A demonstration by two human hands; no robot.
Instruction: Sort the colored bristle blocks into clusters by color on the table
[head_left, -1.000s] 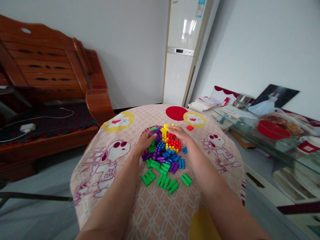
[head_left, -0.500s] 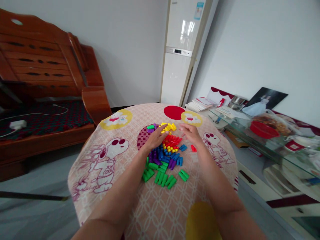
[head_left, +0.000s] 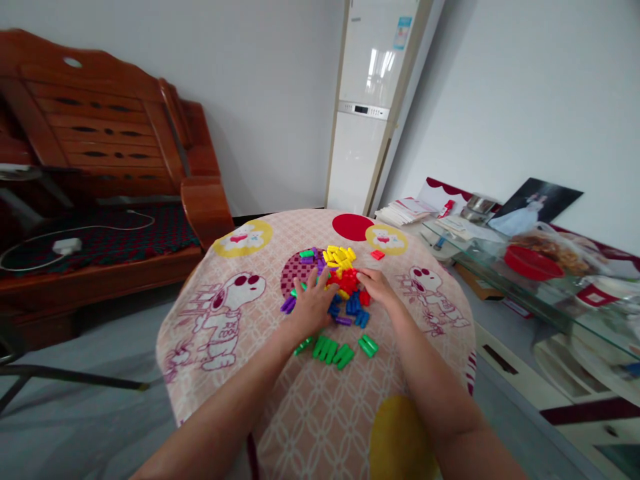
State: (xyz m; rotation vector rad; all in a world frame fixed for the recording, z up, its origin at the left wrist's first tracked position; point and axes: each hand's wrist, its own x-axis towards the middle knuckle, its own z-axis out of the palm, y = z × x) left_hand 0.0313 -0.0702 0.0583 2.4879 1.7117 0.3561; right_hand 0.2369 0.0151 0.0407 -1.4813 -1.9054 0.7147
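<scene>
The glossy red plastic pieces (head_left: 345,280) lie in the pile's middle, below the bright yellow plastic pieces (head_left: 340,257). The right hand (head_left: 379,289) has come to their edge; whether its fingers hold one, I cannot tell. The left hand (head_left: 313,308), fingers spread wide, has moved lower across the pile, so attention seems to pass from yellow to red. Nearer lie green plastic pieces (head_left: 326,350) on the patterned pink tablecloth (head_left: 320,413).

On the tablecloth (head_left: 310,413), blocks (head_left: 341,255) lie between the left hand (head_left: 314,303) and the right hand (head_left: 376,287), beyond both and also on their near side, with one lone block (head_left: 377,255) beyond the right hand. Well left of the hands stands a bench (head_left: 95,127); to their right, a shelf (head_left: 470,253) bears a bowl (head_left: 533,262).
</scene>
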